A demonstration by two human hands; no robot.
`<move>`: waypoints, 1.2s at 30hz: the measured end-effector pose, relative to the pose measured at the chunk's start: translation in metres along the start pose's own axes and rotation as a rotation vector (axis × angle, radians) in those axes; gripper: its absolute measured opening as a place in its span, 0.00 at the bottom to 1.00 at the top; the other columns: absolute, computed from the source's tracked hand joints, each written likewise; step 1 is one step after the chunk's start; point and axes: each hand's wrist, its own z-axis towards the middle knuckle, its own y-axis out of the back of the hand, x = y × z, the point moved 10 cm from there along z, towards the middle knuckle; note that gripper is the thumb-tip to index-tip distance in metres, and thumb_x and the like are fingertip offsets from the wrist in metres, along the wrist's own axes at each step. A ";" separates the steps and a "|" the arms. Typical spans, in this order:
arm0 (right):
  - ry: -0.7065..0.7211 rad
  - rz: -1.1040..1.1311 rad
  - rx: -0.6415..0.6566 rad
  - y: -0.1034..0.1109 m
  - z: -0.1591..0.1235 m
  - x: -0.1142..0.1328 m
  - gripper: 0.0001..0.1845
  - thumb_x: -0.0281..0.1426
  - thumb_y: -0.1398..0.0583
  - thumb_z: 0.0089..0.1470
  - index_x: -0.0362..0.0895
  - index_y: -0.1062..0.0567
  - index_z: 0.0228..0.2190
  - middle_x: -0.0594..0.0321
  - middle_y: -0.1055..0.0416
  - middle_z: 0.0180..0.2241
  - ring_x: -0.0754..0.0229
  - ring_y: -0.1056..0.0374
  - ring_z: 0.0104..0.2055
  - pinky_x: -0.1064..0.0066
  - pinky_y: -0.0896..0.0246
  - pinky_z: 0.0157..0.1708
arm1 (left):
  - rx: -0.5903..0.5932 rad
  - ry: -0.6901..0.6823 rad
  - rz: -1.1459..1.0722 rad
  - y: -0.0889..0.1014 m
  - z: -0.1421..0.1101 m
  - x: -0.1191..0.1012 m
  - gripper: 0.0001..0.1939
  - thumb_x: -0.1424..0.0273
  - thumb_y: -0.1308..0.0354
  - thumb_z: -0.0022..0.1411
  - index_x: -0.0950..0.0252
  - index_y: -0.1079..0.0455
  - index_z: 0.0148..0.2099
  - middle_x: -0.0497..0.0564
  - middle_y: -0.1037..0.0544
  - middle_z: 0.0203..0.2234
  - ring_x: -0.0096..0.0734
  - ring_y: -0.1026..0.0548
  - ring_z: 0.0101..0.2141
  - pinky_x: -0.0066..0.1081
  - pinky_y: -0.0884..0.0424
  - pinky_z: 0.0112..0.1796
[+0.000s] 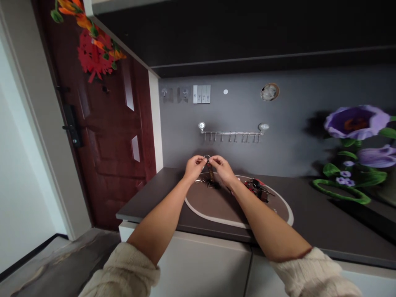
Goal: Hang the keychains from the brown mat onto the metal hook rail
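Observation:
My left hand (194, 168) and my right hand (223, 169) meet above the mat, both closed in a pinch on a metal key ring (207, 156). From the ring hangs a dark strap (211, 171) with brownish markings. Some keys (200, 180) show at its lower end, close to the mat's surface. To the right of my right hand, a pile of keys and key fobs (258, 189) in black and red lies on the brown oval mat (213, 206) with its pale rim. My right wrist partly covers the near side of that pile.
A rail with several hooks (232, 133) is fixed to the grey wall behind my hands. A switch panel (201, 94) sits above it. Purple artificial flowers (357, 123) stand at the right. A dark shelf (247, 33) overhangs the counter (312, 222); a red-brown door (114, 144) is at the left.

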 end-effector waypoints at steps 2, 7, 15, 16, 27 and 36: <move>0.002 0.018 -0.010 -0.001 0.001 0.003 0.12 0.39 0.42 0.41 0.42 0.32 0.25 0.66 0.35 0.25 0.66 0.40 0.28 0.73 0.45 0.33 | -0.016 -0.018 0.012 0.002 0.000 -0.005 0.12 0.64 0.45 0.49 0.68 0.32 0.32 0.51 0.27 0.27 0.25 0.32 0.29 0.26 0.37 0.34; -0.020 0.058 -0.016 -0.001 0.018 0.013 0.13 0.40 0.42 0.40 0.43 0.34 0.26 0.66 0.35 0.24 0.67 0.40 0.26 0.74 0.45 0.28 | -0.162 -0.029 0.120 0.023 0.002 -0.006 0.14 0.62 0.51 0.54 0.66 0.32 0.37 0.53 0.27 0.31 0.28 0.31 0.32 0.27 0.38 0.37; -0.147 0.116 -0.149 0.003 0.062 0.011 0.05 0.32 0.44 0.42 0.45 0.36 0.25 0.68 0.37 0.18 0.66 0.40 0.20 0.72 0.42 0.22 | -0.242 0.054 0.453 0.041 0.004 0.015 0.11 0.67 0.55 0.56 0.65 0.34 0.29 0.52 0.28 0.24 0.31 0.32 0.29 0.30 0.41 0.36; -0.169 0.135 -0.169 0.002 0.066 0.009 0.03 0.30 0.44 0.43 0.45 0.36 0.24 0.68 0.38 0.17 0.66 0.40 0.19 0.72 0.42 0.22 | -0.242 0.057 0.458 0.041 0.004 0.016 0.10 0.68 0.55 0.56 0.65 0.34 0.28 0.52 0.28 0.24 0.32 0.32 0.29 0.30 0.41 0.36; -0.312 0.256 -0.340 -0.008 0.085 -0.024 0.06 0.24 0.46 0.46 0.43 0.37 0.20 0.68 0.40 0.14 0.68 0.43 0.15 0.74 0.42 0.17 | -0.244 0.075 0.516 0.043 0.004 0.019 0.09 0.72 0.55 0.55 0.64 0.34 0.29 0.53 0.28 0.25 0.34 0.32 0.31 0.31 0.41 0.37; -0.347 0.205 -0.387 -0.002 0.081 -0.042 0.07 0.22 0.48 0.47 0.41 0.36 0.20 0.70 0.41 0.12 0.70 0.44 0.13 0.78 0.47 0.13 | -0.213 0.132 0.670 0.041 0.005 0.021 0.12 0.75 0.58 0.56 0.66 0.33 0.33 0.54 0.26 0.29 0.32 0.30 0.34 0.29 0.39 0.37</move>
